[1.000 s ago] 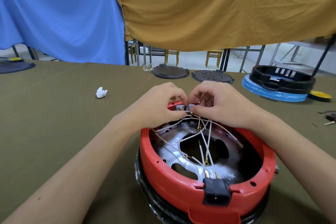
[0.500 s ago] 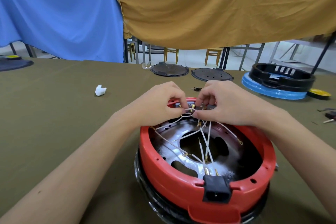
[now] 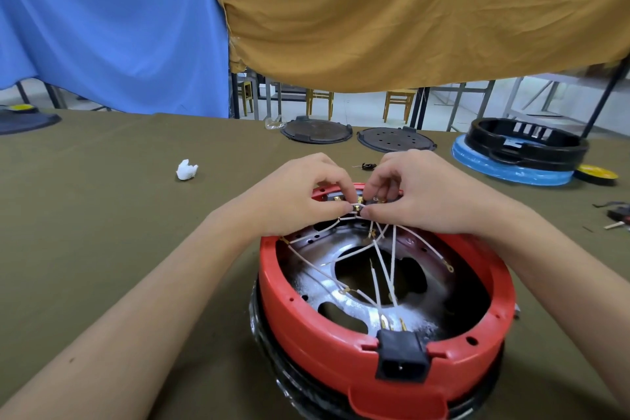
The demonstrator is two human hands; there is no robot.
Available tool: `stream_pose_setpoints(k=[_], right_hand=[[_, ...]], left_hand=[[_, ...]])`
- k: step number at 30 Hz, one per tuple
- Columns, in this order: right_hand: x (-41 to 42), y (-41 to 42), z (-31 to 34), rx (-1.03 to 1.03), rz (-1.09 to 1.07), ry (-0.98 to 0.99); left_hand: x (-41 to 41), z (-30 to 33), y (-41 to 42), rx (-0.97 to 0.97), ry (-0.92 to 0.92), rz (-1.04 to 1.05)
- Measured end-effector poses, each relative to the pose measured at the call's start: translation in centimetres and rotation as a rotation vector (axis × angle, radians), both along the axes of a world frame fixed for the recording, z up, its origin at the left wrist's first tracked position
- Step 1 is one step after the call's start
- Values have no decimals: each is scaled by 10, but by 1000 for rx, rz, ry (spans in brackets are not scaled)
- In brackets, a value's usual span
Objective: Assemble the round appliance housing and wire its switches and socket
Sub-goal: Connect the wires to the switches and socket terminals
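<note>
A wide table covered in olive-green cloth (image 3: 102, 232) fills the scene, with a blue fabric curtain (image 3: 109, 24) hanging at the far left and a mustard-yellow fabric curtain (image 3: 409, 10) at the far right. In the near centre-right of the table sits the round red plastic appliance housing (image 3: 306, 327), open side up on a black base, with a shiny silver metal plate (image 3: 327, 280) inside it. At the far right a black plastic ring housing (image 3: 525, 143) rests on a blue disc (image 3: 504, 170), a small yellow disc (image 3: 596, 174) just beside it. Two dark round lids (image 3: 317, 131) lie at the far edge, side by side. Both hands meet over the far rim of the red housing — the left hand (image 3: 300, 194) has its thumb and forefinger pinched on a thin white wire with a brass terminal (image 3: 354, 207), and the right hand (image 3: 419, 194) has its curled fingers closed on the same cluster of wires beside it, fingertips of both hands nearly touching. More thin white wires (image 3: 392, 256) fan from there across the silver plate towards the near rim, where a black rectangular power socket (image 3: 402, 358) is seated in the housing wall. A crumpled white scrap (image 3: 186, 170) lies on the cloth to the far left, well apart from the housing.
</note>
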State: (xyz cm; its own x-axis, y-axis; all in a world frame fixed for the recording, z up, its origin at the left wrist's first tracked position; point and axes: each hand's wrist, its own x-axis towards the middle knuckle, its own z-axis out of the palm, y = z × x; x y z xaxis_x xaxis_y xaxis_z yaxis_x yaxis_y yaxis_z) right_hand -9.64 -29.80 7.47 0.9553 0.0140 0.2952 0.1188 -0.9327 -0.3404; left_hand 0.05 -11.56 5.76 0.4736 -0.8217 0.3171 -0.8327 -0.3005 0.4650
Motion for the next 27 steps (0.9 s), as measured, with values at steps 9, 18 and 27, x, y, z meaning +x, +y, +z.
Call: stream_pose_setpoints(k=[9, 18, 27], right_hand=[[-1, 3, -1, 12, 19, 22], [-1, 4, -1, 39, 29, 16], [-2, 9, 2, 178, 75, -14]], left_hand=[[0, 1, 1, 4, 9, -10], [-1, 0, 0, 1, 16, -2], [0, 0, 0, 2, 5, -2]])
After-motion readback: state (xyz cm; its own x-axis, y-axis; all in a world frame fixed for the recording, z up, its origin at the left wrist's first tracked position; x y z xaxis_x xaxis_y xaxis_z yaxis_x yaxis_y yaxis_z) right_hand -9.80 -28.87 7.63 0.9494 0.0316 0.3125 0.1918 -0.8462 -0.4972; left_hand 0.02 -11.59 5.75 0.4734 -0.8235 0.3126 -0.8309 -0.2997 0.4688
